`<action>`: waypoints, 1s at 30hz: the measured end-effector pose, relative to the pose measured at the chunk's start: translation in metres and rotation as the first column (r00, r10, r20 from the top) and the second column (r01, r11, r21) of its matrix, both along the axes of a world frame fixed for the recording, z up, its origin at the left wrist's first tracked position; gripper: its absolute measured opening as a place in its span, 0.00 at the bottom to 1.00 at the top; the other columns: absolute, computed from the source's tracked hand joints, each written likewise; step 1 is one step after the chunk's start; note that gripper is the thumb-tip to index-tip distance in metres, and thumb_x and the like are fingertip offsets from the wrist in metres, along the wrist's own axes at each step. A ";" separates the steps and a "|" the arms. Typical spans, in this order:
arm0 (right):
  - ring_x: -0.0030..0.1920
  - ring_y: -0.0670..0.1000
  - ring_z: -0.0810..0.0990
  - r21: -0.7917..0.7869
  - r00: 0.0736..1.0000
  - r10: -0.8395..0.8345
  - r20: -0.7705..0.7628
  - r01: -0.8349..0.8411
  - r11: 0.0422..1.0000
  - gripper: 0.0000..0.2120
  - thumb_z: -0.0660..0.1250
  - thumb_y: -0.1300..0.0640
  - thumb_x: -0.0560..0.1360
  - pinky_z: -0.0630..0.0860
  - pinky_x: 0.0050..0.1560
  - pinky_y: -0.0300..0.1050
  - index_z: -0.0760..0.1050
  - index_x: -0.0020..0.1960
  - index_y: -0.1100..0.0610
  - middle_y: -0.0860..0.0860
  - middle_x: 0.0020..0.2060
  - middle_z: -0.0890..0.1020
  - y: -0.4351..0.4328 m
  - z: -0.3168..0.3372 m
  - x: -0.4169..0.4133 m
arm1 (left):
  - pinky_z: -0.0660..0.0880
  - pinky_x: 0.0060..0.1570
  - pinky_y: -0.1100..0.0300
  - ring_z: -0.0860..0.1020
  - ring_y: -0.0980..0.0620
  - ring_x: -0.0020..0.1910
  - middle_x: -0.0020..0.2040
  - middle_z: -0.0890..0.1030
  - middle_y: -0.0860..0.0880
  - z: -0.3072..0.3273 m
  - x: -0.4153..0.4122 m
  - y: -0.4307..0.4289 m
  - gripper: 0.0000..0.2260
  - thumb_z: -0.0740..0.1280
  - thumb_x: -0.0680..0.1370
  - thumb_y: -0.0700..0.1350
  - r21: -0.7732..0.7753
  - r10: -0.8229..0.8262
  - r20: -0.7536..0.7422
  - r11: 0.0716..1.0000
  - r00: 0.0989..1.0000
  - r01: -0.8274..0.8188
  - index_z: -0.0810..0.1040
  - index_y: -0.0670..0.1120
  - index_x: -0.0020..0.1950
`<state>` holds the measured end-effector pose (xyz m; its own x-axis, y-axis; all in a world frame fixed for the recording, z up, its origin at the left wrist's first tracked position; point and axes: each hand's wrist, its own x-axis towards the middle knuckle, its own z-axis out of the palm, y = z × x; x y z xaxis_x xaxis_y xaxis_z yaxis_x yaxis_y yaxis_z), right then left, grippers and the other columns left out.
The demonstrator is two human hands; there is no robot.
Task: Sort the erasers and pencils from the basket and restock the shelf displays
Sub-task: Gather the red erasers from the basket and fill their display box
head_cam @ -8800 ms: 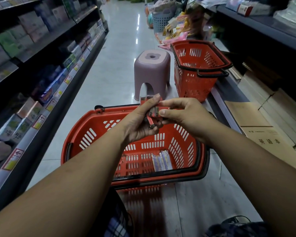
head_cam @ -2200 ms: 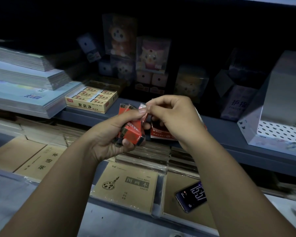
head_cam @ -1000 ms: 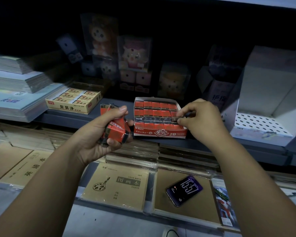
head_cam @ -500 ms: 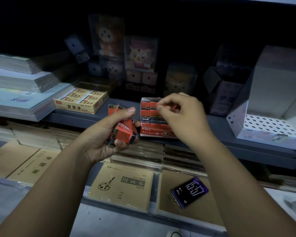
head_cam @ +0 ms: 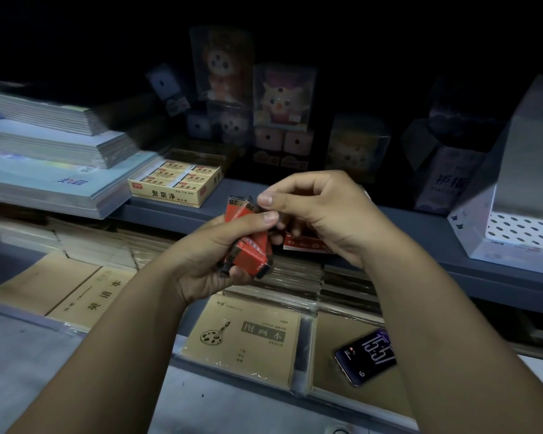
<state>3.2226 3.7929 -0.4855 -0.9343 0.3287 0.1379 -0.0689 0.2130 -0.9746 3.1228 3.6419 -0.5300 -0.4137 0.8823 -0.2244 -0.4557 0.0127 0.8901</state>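
- far left, i am seeing a stack of pale booklets [head_cam: 44, 158] lying on the grey shelf [head_cam: 452, 277], their edges fanning toward me.
- below it, brown exercise books [head_cam: 85, 296] are lying flat on the lower level.
- just right of the stack, a yellow eraser box [head_cam: 176, 183] is sitting open on the shelf, with rows of yellow packets showing.
- the left hand [head_cam: 207, 264] is hovering in front of the shelf edge, palm toward me, with fingers and thumb curling round a bundle of red erasers [head_cam: 251, 252] and gripping it firmly.
- the bundle is standing tilted in that hand, above the lower level, with "2b" printing showing on its top ends.
- under the hands, a brown drawing book [head_cam: 245, 339] in clear wrap is lying flat.
- at the back of the shelf, toy boxes [head_cam: 282, 98] are standing in deep shadow, too dim for detail.
- the right hand [head_cam: 323, 214] is reaching in from the right, its thumb and forefinger pinching the top end of one eraser in the bundle while the other fingers are curling in.
- behind that hand, a red display box [head_cam: 304, 245] is sitting on the shelf, mostly hidden, so i cannot tell what it is holding.
- lower right, a phone [head_cam: 365, 355] is lying face up on a brown book, its screen glowing.
- further right, a purple carton [head_cam: 449, 183] is standing on the shelf.
- far right, a white box [head_cam: 521, 214] with a dotted panel is resting on the shelf.
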 end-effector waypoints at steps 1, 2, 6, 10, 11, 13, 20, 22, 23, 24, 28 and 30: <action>0.37 0.53 0.80 0.000 1.000 0.009 0.015 -0.009 1.000 0.08 0.77 0.59 0.71 0.74 0.33 0.40 0.85 0.47 0.63 0.57 0.39 0.85 0.001 0.001 0.001 | 0.69 0.17 0.67 0.76 0.45 0.40 0.50 0.81 0.41 0.001 0.002 0.000 0.21 0.82 0.64 0.50 -0.009 -0.002 -0.001 1.000 1.000 0.002 0.84 0.44 0.53; 0.39 0.52 0.80 0.004 0.999 0.015 0.029 -0.015 1.000 0.08 0.78 0.60 0.70 0.75 0.34 0.39 0.86 0.46 0.63 0.57 0.42 0.87 0.003 0.001 0.001 | 0.69 0.17 0.67 0.76 0.44 0.40 0.49 0.82 0.42 0.001 0.003 0.000 0.20 0.81 0.64 0.50 -0.015 -0.004 -0.002 1.000 1.000 0.004 0.84 0.45 0.53; 0.51 0.40 0.84 0.028 0.997 0.032 0.066 -0.034 0.999 0.07 0.78 0.61 0.69 0.78 0.40 0.35 0.86 0.45 0.62 0.60 0.48 0.85 0.007 0.003 0.006 | 0.69 0.17 0.67 0.76 0.44 0.39 0.48 0.83 0.42 0.003 0.007 0.000 0.23 0.80 0.63 0.49 -0.029 -0.007 -0.017 1.000 1.000 0.007 0.81 0.45 0.55; 0.43 0.39 0.83 0.117 0.999 0.033 0.032 -0.036 0.992 0.05 0.77 0.64 0.71 0.79 0.43 0.33 0.85 0.46 0.63 0.61 0.45 0.86 0.006 0.004 0.007 | 0.69 0.17 0.67 0.77 0.45 0.39 0.47 0.82 0.42 0.004 0.007 -0.001 0.25 0.80 0.63 0.49 -0.027 -0.011 -0.017 1.000 1.000 0.011 0.80 0.45 0.57; 0.40 0.47 0.83 0.129 0.999 0.043 0.025 -0.046 0.991 0.05 0.76 0.65 0.71 0.80 0.42 0.37 0.85 0.47 0.64 0.62 0.43 0.85 0.005 0.004 0.007 | 0.69 0.17 0.67 0.77 0.46 0.38 0.46 0.82 0.42 0.004 0.006 0.000 0.26 0.81 0.62 0.49 -0.027 -0.009 -0.015 1.000 1.000 0.008 0.80 0.45 0.57; 0.36 0.51 0.83 0.168 0.999 0.036 0.026 -0.040 0.985 0.06 0.76 0.67 0.72 0.81 0.41 0.38 0.84 0.49 0.65 0.62 0.41 0.85 0.003 0.004 0.008 | 0.69 0.17 0.68 0.77 0.47 0.36 0.44 0.80 0.41 0.003 0.005 0.000 0.31 0.84 0.60 0.50 -0.019 -0.008 -0.007 1.000 1.000 0.008 0.79 0.43 0.58; 0.35 0.54 0.83 0.115 1.000 -0.027 -0.013 0.028 0.993 0.05 0.73 0.67 0.75 0.77 0.34 0.44 0.81 0.50 0.67 0.64 0.38 0.84 0.004 0.003 0.007 | 0.68 0.17 0.69 0.75 0.47 0.38 0.47 0.80 0.42 0.002 0.002 0.000 0.24 0.87 0.57 0.51 0.049 -0.046 0.088 0.998 0.995 0.042 0.86 0.44 0.49; 0.36 0.54 0.84 0.095 0.996 -0.082 -0.029 0.084 0.992 0.04 0.73 0.67 0.74 0.76 0.33 0.42 0.81 0.49 0.66 0.62 0.39 0.85 0.010 0.004 0.009 | 0.69 0.17 0.68 0.75 0.47 0.40 0.48 0.81 0.43 0.001 0.001 0.001 0.24 0.87 0.57 0.51 0.053 -0.023 0.123 0.998 0.992 0.016 0.86 0.45 0.48; 0.36 0.53 0.84 0.082 0.993 -0.110 -0.035 0.113 0.990 0.04 0.73 0.67 0.74 0.76 0.33 0.42 0.81 0.49 0.65 0.61 0.38 0.85 0.013 0.004 0.011 | 0.68 0.17 0.68 0.75 0.47 0.40 0.48 0.81 0.43 0.001 0.001 0.002 0.24 0.87 0.57 0.51 0.056 -0.017 0.137 0.998 0.990 0.009 0.86 0.45 0.49; 0.36 0.53 0.84 0.071 0.990 -0.136 -0.043 0.139 0.988 0.04 0.73 0.67 0.75 0.76 0.33 0.42 0.81 0.49 0.65 0.59 0.38 0.85 0.016 0.005 0.014 | 0.68 0.17 0.68 0.74 0.47 0.40 0.48 0.81 0.44 0.001 0.001 0.002 0.24 0.87 0.57 0.51 0.060 -0.013 0.145 0.998 0.989 0.005 0.85 0.46 0.49; 0.34 0.51 0.84 0.163 0.977 -0.204 -0.059 0.211 0.964 0.03 0.74 0.67 0.74 0.77 0.33 0.41 0.81 0.46 0.62 0.57 0.34 0.84 0.032 0.005 0.024 | 0.67 0.17 0.69 0.76 0.47 0.38 0.48 0.80 0.44 0.003 0.002 0.002 0.22 0.85 0.62 0.51 0.060 0.008 0.163 0.998 0.987 -0.018 0.81 0.48 0.50; 0.34 0.50 0.84 0.259 0.978 -0.204 -0.042 0.208 0.943 0.04 0.75 0.67 0.73 0.78 0.34 0.40 0.82 0.46 0.62 0.58 0.35 0.85 0.036 0.004 0.028 | 0.66 0.17 0.69 0.77 0.47 0.38 0.47 0.80 0.44 0.003 0.003 0.002 0.18 0.79 0.69 0.53 0.058 0.028 0.185 0.998 0.982 -0.039 0.79 0.48 0.51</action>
<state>3.2506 3.8293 -0.4811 -0.8474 0.4644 0.2575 -0.0102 0.4706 -0.8823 3.1261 3.6436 -0.5268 -0.3998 0.8831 -0.2455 -0.6110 -0.0572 0.7896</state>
